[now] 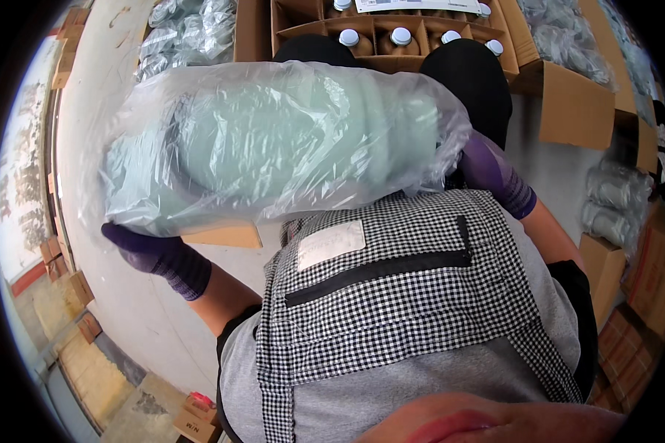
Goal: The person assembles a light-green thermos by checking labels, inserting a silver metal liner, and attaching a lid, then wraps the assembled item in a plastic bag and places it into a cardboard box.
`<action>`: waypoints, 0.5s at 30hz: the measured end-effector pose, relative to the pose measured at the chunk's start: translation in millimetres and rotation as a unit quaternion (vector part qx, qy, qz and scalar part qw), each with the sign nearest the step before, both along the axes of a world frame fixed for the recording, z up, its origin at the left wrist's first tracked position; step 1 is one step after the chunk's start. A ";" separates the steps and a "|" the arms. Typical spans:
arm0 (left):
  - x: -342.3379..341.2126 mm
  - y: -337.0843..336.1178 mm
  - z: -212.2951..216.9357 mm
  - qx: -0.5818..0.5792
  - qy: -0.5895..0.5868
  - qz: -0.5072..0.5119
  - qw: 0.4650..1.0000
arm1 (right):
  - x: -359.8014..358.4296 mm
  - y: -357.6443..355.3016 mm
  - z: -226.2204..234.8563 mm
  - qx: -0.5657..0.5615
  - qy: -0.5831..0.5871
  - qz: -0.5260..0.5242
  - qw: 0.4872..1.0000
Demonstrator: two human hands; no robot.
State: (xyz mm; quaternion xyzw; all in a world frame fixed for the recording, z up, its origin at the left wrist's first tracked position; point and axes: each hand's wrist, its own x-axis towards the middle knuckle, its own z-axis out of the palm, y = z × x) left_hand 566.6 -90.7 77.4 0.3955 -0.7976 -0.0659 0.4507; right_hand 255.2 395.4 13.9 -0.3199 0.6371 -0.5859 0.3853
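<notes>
A long clear plastic bag (288,140) lies sideways across my lap, filled with pale green, rounded pieces whose exact kind the film blurs. My left hand (149,251), in a purple glove, grips the bag's lower left corner. At the bag's right end, my right hand (488,168) in a matching glove holds the gathered plastic; some of its fingers are hidden behind the film. Just beyond my knees stands a cardboard box (440,68) with dividers, holding several brown bottles (400,43) with white caps.
Clear-wrapped bundles (192,33) stand at the far left. An open carton (578,103) of similar wrapped goods is at the far right, its flap sticking out. More wrapped pieces (612,196) and cartons (602,277) line the right side. A small box (198,419) sits at the lower left.
</notes>
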 end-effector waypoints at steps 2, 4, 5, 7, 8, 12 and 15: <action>-12.9 22.9 28.0 -0.086 0.013 0.011 0.996 | -3.9 -3.1 -2.2 0.075 0.095 0.001 0.993; -50.2 51.5 51.8 -0.258 0.000 0.039 0.965 | 5.9 -27.3 6.2 0.008 -0.162 -0.072 0.984; -60.3 53.1 60.6 -0.400 -0.045 0.050 0.914 | 8.6 -36.8 5.6 -0.033 -0.305 -0.118 0.944; -90.7 70.1 76.2 -0.512 -0.092 0.022 0.853 | -1.9 -36.9 -9.9 0.037 -0.112 -0.078 0.990; -112.3 84.8 90.1 -0.346 -0.042 -0.098 0.932 | -6.7 -42.2 -13.2 0.069 -0.014 -0.055 0.996; -184.1 104.0 126.1 0.134 0.246 -0.389 0.877 | -18.9 -65.8 5.9 -0.016 -0.033 -0.011 0.999; -201.1 109.3 143.2 0.245 0.312 -0.534 0.746 | -41.9 -70.3 18.2 -0.069 0.026 0.043 0.996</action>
